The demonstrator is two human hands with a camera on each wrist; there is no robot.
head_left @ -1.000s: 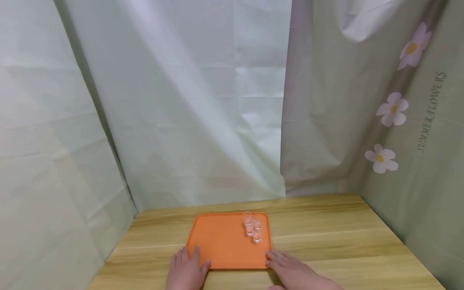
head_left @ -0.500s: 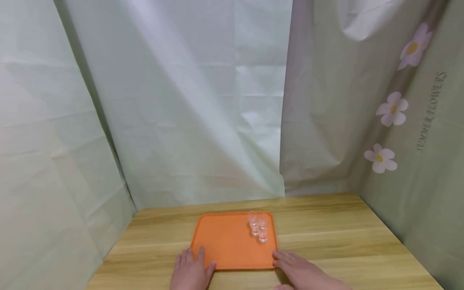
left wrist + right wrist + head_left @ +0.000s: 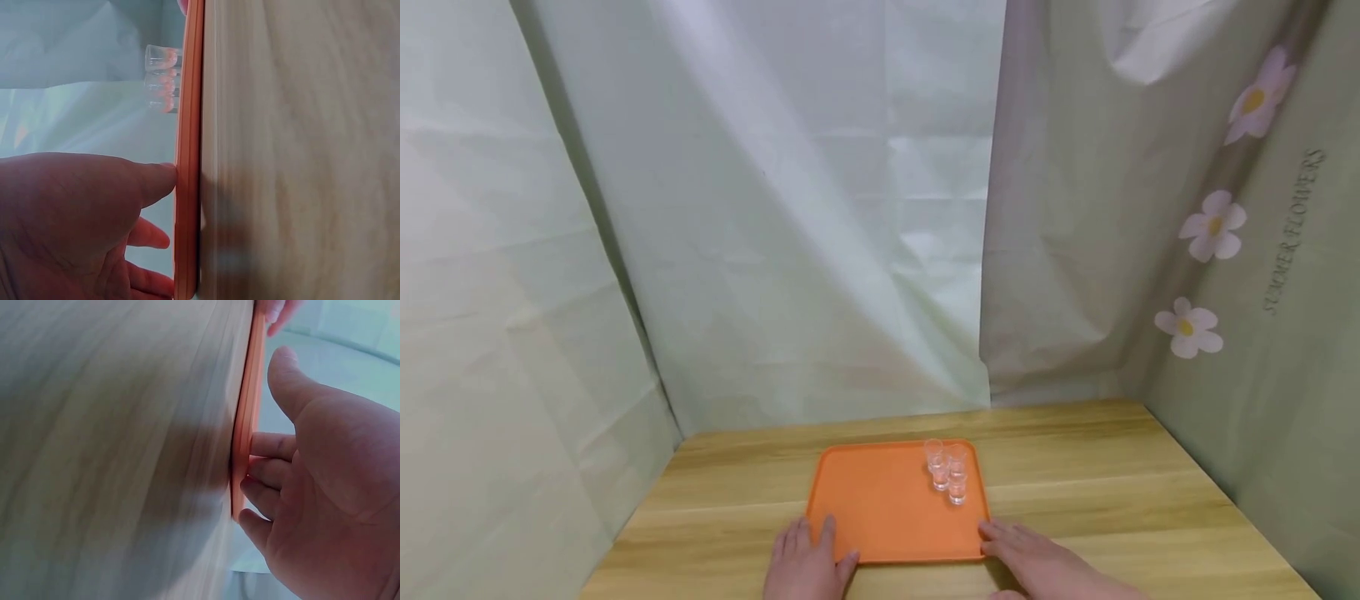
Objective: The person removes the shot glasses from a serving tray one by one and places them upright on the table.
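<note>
An orange tray (image 3: 880, 517) lies flat on the wooden table. Several small clear glasses (image 3: 957, 490) stand upright in a tight group near its far right corner; they overlap in the left wrist view. My left hand (image 3: 808, 565) rests at the tray's near left corner, its index finger over the rim and the thumb (image 3: 159, 180) touching the front edge. At the near right corner, my right hand (image 3: 1047, 562) touches the tray's side with nearly straight fingertips (image 3: 265, 447). Its thumb stands away from the rim.
Wood-grain tabletop (image 3: 1097, 483) surrounds the tray. Pale green curtains (image 3: 820, 275) hang behind and on both sides; the right one bears printed white flowers (image 3: 1189, 327).
The tray has slid to the right along the table, carrying the glasses with it. Both hands have moved right together with the tray, keeping their places on its corners.
</note>
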